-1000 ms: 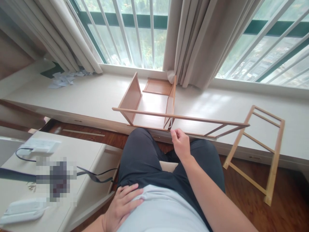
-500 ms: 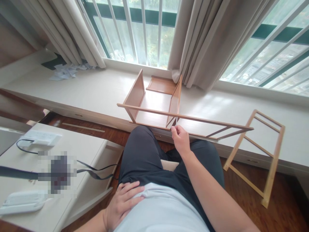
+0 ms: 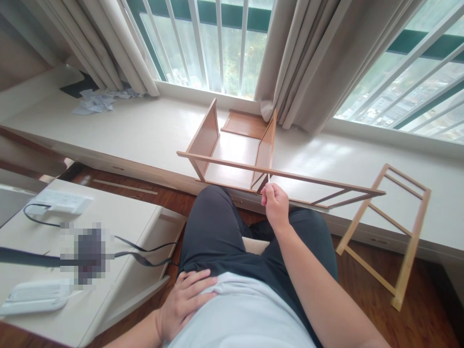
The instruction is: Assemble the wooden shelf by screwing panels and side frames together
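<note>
While pinched shut, right hand [image 3: 274,205] holds thin pin [image 3: 268,179] beside wooden rack [image 3: 232,166].

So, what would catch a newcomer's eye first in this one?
Probably the half-built wooden shelf frame lying on the white window ledge, its long rail stretching right. Right below it, the right hand pinches a thin white stick-like piece against the frame's front edge. A second ladder-like wooden frame leans on the ledge at far right, while the left hand rests on the person's lap.
</note>
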Tool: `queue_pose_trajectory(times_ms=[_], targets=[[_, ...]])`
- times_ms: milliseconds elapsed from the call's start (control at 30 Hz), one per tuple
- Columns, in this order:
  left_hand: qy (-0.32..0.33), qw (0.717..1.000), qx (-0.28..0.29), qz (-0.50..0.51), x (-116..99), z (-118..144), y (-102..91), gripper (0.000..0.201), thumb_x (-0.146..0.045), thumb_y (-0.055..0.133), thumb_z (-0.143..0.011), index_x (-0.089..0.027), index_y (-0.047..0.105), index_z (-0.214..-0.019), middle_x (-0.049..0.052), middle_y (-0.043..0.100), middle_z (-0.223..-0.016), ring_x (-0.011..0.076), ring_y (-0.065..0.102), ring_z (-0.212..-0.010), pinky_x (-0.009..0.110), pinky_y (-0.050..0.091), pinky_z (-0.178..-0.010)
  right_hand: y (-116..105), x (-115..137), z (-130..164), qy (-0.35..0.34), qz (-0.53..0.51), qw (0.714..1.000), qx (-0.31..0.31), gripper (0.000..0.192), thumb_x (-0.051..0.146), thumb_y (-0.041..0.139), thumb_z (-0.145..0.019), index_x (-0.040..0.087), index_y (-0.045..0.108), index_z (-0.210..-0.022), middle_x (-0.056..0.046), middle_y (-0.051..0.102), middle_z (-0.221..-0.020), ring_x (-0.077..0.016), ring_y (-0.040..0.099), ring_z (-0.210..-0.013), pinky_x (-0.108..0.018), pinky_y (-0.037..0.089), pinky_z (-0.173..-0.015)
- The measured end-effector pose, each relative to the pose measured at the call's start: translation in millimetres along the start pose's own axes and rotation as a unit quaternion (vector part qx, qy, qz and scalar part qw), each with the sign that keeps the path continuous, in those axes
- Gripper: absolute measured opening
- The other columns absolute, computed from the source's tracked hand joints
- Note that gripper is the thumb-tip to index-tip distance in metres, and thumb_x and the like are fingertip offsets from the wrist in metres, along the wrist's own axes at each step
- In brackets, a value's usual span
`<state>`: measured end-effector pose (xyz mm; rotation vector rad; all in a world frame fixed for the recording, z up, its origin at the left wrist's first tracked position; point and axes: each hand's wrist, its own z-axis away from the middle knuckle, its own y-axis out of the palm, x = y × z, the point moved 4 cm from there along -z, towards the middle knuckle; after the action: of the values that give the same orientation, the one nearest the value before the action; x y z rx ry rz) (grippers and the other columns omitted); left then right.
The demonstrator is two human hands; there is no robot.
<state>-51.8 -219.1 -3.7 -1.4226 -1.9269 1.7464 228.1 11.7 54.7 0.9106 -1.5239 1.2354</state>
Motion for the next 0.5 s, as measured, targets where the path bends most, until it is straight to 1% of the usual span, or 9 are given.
queue_pose_trajectory(times_ms=[167, 300, 500], targets=[[0.011, 1.000, -0.002, 0.003, -1.2, -3.6, -2.6, 0.046, -0.037, 0.024, -0.104, -0.029, 0.058, -0.134, 0.002, 0.063, -0.135, 0.0196, 0.043, -0.138, 0.035, 0.021, -0.116, -3.2, -2.5, -1.5, -0.012, 0.024, 1.000, -0.011, 0.044, 0.053, 0.043, -0.096, 0.020, 0.057, -0.071, 0.003, 0.053, -0.053, -0.0130, 0.049, -0.051, -0.025, 0.039, -0.055], [0.011, 1.000, -0.006, 0.004, -1.5, -3.4, -3.3, 0.047, -0.037, 0.024, -0.104, -0.030, 0.058, -0.135, 0.002, 0.063, -0.134, 0.0197, 0.044, -0.137, 0.036, 0.021, -0.115, -6.0, -5.3, -2.7, -0.022, 0.057, 0.998, -0.027, 0.041, 0.052, 0.048, -0.095, 0.021, 0.053, -0.068, 0.004, 0.051, -0.053, -0.0134, 0.048, -0.052, -0.024, 0.036, -0.055], [0.010, 1.000, -0.007, -0.001, -1.8, -3.8, -3.1, 0.047, -0.037, 0.023, -0.104, -0.029, 0.060, -0.133, 0.002, 0.063, -0.134, 0.0198, 0.044, -0.137, 0.035, 0.022, -0.115, -4.8, -3.2, -4.2, -0.033, 0.057, 0.998, -0.022, 0.041, 0.049, 0.045, -0.096, 0.021, 0.053, -0.068, 0.004, 0.050, -0.052, -0.0136, 0.047, -0.052, -0.025, 0.035, -0.055]])
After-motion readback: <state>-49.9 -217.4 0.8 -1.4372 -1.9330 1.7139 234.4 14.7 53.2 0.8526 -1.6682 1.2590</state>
